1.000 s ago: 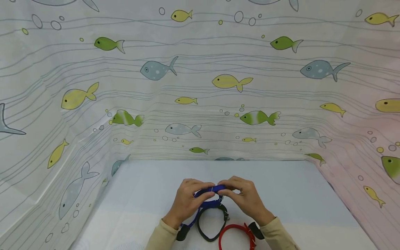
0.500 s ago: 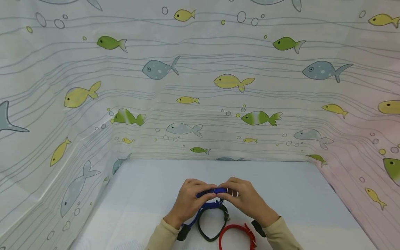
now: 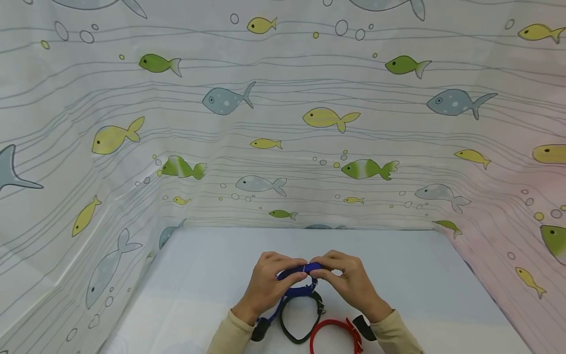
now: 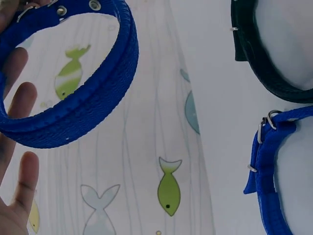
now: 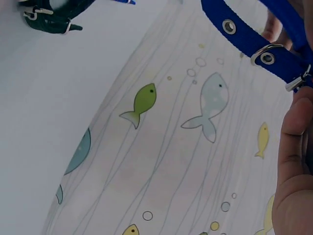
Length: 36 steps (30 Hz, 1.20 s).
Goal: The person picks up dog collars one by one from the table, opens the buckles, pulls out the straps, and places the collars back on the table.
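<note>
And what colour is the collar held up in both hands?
Blue; the held collar shows best in the left wrist view.

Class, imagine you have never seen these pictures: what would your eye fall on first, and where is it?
Likely the raised blue collar, pinched between the left grip and right grip, low in the middle of the head view. Next, the red collar at that view's bottom edge and the dark green collar up-left of it, both lying on the white table. Around the table, the fish-patterned sheet fills most of the picture.
</note>
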Available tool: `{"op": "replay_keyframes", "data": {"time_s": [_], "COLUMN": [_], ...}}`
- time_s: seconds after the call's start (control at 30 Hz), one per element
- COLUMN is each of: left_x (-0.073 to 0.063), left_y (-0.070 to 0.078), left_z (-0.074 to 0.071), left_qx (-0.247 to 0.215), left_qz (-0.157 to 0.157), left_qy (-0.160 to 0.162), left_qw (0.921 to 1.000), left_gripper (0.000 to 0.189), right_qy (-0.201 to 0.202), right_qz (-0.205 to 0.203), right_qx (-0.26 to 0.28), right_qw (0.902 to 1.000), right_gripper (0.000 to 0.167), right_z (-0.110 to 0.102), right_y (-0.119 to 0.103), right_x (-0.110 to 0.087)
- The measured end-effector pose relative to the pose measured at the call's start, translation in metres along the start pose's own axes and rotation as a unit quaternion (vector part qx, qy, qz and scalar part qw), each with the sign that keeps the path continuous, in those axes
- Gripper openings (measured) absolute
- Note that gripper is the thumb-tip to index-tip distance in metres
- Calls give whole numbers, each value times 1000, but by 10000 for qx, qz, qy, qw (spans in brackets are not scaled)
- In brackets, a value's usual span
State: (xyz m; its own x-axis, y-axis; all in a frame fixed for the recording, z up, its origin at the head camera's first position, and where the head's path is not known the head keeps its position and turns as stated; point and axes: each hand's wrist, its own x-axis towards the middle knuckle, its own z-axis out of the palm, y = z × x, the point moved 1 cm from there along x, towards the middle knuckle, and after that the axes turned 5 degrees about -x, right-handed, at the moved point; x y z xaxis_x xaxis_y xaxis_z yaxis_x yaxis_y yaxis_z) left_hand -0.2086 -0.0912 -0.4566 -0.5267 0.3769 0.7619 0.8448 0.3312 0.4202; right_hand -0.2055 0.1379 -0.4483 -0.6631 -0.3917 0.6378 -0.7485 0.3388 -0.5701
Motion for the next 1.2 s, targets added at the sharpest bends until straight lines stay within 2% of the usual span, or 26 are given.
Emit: {"op": "replay_keyframes", "data": {"time_s": [0.13, 0.33, 0.67, 0.77, 0.87, 0.93, 1.0, 1.1, 1.2], "left_x": [-1, -2, -4, -5, -6, -6, -5, -1, 4], "left_y": [1, 0, 0, -1, 0, 1, 2, 6, 10], "left_z": [0, -2, -3, -3, -3, -3, 0, 5, 8], "left_qx": [171, 57, 119, 101, 118, 280, 538, 906, 996], "left_qz": [110, -56, 37, -97, -397, -582, -632, -518, -422], "left_qy": [-86, -155, -146, -183, -288, -391, -508, -563, -409], "left_qw": [9998, 9998, 9998, 9997, 9987, 9972, 9953, 9930, 9933], "left_gripper": [24, 23, 23, 23, 25, 25, 26, 25, 22], "right_qy": [-6, -48, 95, 91, -69, -160, -205, -198, -134], "right_qz": [-88, -89, -311, -217, 76, 291, 374, 367, 341], "right_qx": [41, 55, 119, 216, 232, 141, -5, -178, -183], "right_qw": [10000, 9999, 9994, 9995, 9997, 9993, 9991, 9990, 9992], "right_gripper": [22, 21, 24, 24, 21, 21, 22, 23, 24], "right_z": [0, 0, -1, -3, -4, -4, -4, -3, -1], "right_y": [0, 0, 3, 2, 0, -1, -3, -5, -8], "right_x": [-1, 2, 1, 2, 4, 4, 4, 3, 4]}}
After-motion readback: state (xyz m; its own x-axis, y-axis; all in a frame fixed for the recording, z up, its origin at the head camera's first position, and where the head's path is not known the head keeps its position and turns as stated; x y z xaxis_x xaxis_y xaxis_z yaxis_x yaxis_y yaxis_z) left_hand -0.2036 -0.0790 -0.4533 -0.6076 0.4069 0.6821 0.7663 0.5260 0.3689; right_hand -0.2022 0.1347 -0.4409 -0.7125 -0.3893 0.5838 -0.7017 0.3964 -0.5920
